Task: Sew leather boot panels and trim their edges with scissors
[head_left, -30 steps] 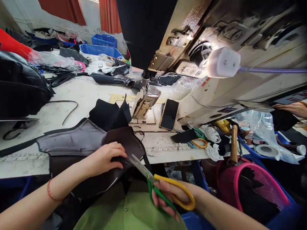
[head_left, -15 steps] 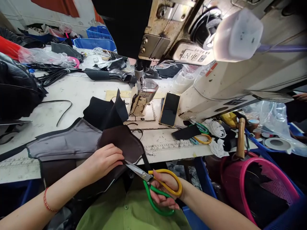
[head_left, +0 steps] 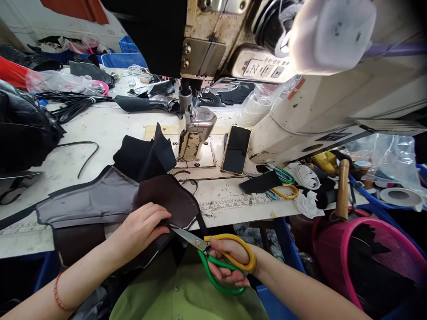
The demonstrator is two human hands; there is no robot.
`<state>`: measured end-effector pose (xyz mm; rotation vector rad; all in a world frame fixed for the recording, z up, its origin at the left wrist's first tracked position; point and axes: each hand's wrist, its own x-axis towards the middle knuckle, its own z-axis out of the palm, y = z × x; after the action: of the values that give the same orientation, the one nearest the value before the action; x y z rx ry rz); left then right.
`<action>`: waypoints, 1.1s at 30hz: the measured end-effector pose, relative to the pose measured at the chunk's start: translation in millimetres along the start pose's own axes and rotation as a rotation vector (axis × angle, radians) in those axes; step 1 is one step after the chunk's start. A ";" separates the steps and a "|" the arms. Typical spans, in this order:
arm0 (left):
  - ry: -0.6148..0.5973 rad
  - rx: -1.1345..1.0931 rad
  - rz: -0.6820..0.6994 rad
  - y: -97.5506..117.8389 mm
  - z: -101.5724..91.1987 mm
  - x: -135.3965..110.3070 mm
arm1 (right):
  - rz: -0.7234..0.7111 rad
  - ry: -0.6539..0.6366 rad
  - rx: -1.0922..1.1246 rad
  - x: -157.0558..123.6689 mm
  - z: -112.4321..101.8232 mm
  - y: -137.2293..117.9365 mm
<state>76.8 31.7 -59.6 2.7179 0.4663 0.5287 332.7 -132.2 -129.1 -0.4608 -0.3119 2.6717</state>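
Note:
My left hand (head_left: pixel 142 229) grips the near edge of a dark brown leather piece (head_left: pixel 167 198) that hangs over the front of the worktable (head_left: pixel 110 129), fingers curled on it. My right hand (head_left: pixel 230 262) holds scissors (head_left: pixel 213 255) with one yellow and one green handle. Their blades point left at the leather edge right beside my left fingertips. A grey-brown panel (head_left: pixel 90 200) joins the leather on the left.
A sewing machine (head_left: pixel 196 129) stands behind the leather, a black phone (head_left: pixel 236 150) lying to its right. More scissors (head_left: pixel 282 186), a wooden-handled tool (head_left: pixel 342 189) and scraps lie at the right. A pink basket (head_left: pixel 376 258) sits below. Black fabric (head_left: pixel 145 155) and cords (head_left: pixel 76 104) cover the left.
My right hand has brought the scissors up and left, their tips now at the leather edge by my left fingers. The view has shifted closer to the machine.

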 end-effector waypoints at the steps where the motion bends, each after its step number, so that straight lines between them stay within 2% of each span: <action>1: 0.000 0.024 -0.009 1.8 -0.2 -0.3 | 0.004 0.010 0.006 -1.4 -0.4 -0.3; 4: 0.031 0.099 -0.030 6.8 0.1 -1.4 | 0.012 0.009 -0.003 -3.4 0.7 -3.4; 9: 0.060 0.110 -0.067 8.5 0.4 -2.1 | 0.023 -0.067 -0.025 1.8 6.4 -11.2; 13: 0.044 0.152 -0.080 18.1 -2.8 0.5 | 0.003 -0.031 -0.057 5.7 12.1 -12.2; 16: 0.034 0.262 -0.124 36.7 -1.7 4.4 | 0.042 0.085 -0.129 5.3 22.7 -13.3; 19: 0.048 0.364 -0.169 54.8 6.3 6.2 | 0.053 0.337 -0.312 3.0 42.6 -16.0; 21: 0.090 0.384 -0.187 61.7 12.9 4.3 | 0.055 0.499 -0.454 1.3 57.4 -17.0; 23: 0.156 0.337 -0.217 64.5 17.8 -0.7 | 0.070 0.565 -0.512 0.2 67.2 -16.3; 25: 0.257 0.217 -0.255 65.0 20.4 -7.9 | 0.098 0.512 -0.455 0.0 67.9 -13.9; 28: 0.399 0.046 -0.289 65.1 22.4 -19.9 | 0.125 0.277 -0.252 1.6 53.1 -8.6; 31: 0.435 0.001 -0.335 65.4 26.2 -29.9 | 0.123 0.054 -0.106 4.3 34.4 -3.6; 33: 0.436 0.007 -0.354 65.1 29.8 -34.7 | 0.099 0.006 -0.076 5.7 27.7 -1.4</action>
<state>74.8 -47.0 -71.4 2.4350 1.0337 1.0156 318.2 -132.5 -104.7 -0.5196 -0.4002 2.7610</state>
